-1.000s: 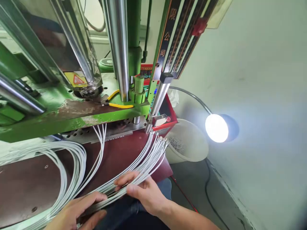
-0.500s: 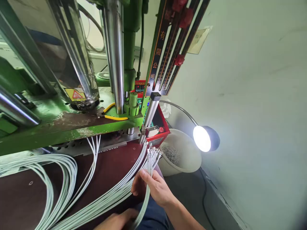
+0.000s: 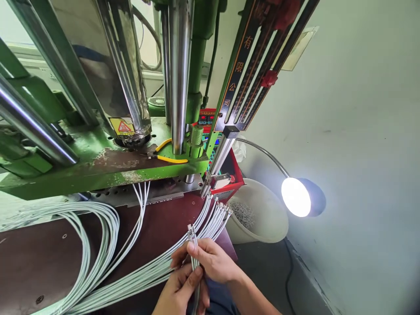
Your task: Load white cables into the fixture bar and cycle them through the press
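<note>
My right hand (image 3: 213, 261) pinches a few thin white cables (image 3: 193, 245) near their metal-tipped ends, which point upward. Just below it, my left hand (image 3: 182, 291) grips the same few cables. Both hands are closed, at the front edge of the dark red bench (image 3: 49, 258). A large bundle of white cables (image 3: 131, 275) lies across the bench; its terminal ends (image 3: 220, 210) fan out past the bench's right edge. A few more cables (image 3: 141, 197) run under the green press (image 3: 98, 162).
Yellow-handled pliers (image 3: 167, 151) lie on the green press plate. A white bucket (image 3: 262, 218) with metal scraps stands right of the bench, beside a lit gooseneck lamp (image 3: 297, 197). Steel columns (image 3: 179, 74) rise from the press. A pale wall fills the right side.
My right hand drew a few cables out of the bundle and raised their ends upright. My left hand came up from the bottom edge and closed on them below the right.
</note>
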`<action>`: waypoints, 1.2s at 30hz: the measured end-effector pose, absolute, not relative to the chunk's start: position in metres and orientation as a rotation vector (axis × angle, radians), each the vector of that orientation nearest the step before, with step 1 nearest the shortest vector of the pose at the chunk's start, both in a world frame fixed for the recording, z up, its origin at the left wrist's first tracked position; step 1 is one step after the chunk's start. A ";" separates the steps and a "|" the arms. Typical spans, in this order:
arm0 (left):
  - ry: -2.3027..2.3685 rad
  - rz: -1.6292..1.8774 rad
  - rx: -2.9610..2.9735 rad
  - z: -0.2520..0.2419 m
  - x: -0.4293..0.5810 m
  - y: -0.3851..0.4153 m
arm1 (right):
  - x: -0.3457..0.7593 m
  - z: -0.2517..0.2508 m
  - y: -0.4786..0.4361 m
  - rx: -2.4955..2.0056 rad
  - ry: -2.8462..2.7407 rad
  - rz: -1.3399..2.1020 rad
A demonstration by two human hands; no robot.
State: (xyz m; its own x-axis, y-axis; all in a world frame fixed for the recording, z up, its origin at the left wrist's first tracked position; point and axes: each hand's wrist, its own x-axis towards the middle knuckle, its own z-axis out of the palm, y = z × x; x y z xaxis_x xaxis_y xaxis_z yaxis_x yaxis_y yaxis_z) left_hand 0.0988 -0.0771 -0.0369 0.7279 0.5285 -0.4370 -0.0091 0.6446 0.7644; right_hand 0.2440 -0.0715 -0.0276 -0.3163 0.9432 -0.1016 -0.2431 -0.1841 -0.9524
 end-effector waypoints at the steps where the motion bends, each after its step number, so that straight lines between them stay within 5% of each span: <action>1: 0.695 0.326 0.816 -0.040 0.102 -0.078 | 0.246 -0.026 -0.068 -0.943 -1.091 1.599; 7: 0.607 0.226 0.672 -0.053 0.110 -0.085 | 0.271 0.004 -0.048 -1.031 -1.508 1.438; 11: 0.651 0.449 0.570 -0.027 0.116 -0.075 | 0.271 0.025 -0.045 -1.092 -2.141 1.439; 17: 0.691 0.645 0.571 -0.010 0.106 -0.055 | 0.257 0.034 -0.018 -1.142 -2.318 1.237; 27: 0.880 0.665 0.589 -0.008 0.091 -0.046 | 0.210 -0.025 0.067 -1.817 -2.395 0.073; 36: 0.912 0.706 0.727 -0.015 0.097 -0.045 | 0.245 -0.003 0.018 -2.081 -2.161 0.333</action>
State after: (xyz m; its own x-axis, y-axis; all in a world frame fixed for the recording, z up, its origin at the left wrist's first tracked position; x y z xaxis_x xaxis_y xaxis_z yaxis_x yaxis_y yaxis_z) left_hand 0.0974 -0.0449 -0.0150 0.4315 0.7899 -0.4357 -0.2235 0.5615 0.7967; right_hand 0.2454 0.0180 -0.0030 -0.0452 0.9969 -0.0639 0.9699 0.0285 -0.2420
